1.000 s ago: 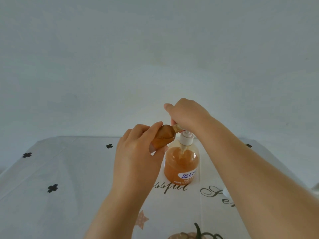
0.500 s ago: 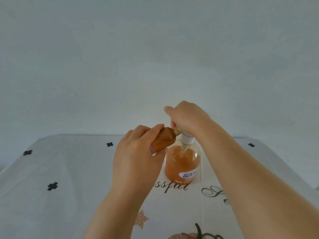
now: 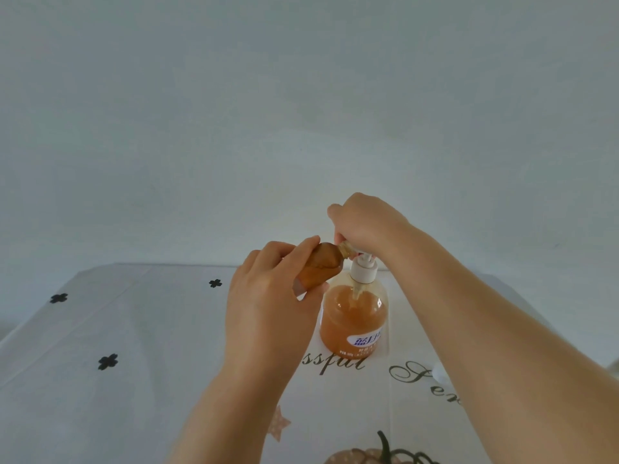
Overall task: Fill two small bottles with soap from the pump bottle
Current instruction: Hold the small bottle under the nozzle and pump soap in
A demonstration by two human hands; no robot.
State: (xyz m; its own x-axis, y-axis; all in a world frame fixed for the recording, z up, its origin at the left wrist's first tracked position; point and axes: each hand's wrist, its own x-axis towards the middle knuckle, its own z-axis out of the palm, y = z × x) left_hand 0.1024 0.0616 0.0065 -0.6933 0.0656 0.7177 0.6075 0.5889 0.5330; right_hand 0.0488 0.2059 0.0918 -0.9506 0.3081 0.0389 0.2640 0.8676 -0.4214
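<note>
A clear pump bottle (image 3: pixel 354 324) of orange soap with a white collar stands on the table just right of centre. My right hand (image 3: pixel 366 222) is curled over its pump head, which is hidden beneath the fingers. My left hand (image 3: pixel 271 306) grips a small brown bottle (image 3: pixel 322 262), tilted so its threaded neck points right and up, up against the pump's spout under my right hand. The spout tip itself is hidden.
A white tablecloth (image 3: pixel 140 346) with black clover marks, script lettering and a pumpkin print (image 3: pixel 371 455) covers the table. A small white thing (image 3: pixel 439 374) peeks out behind my right forearm. A plain pale wall stands behind the table's far edge.
My right hand dipped on the pump head half a second ago and has come back up a little. The small bottle stays held at the spout.
</note>
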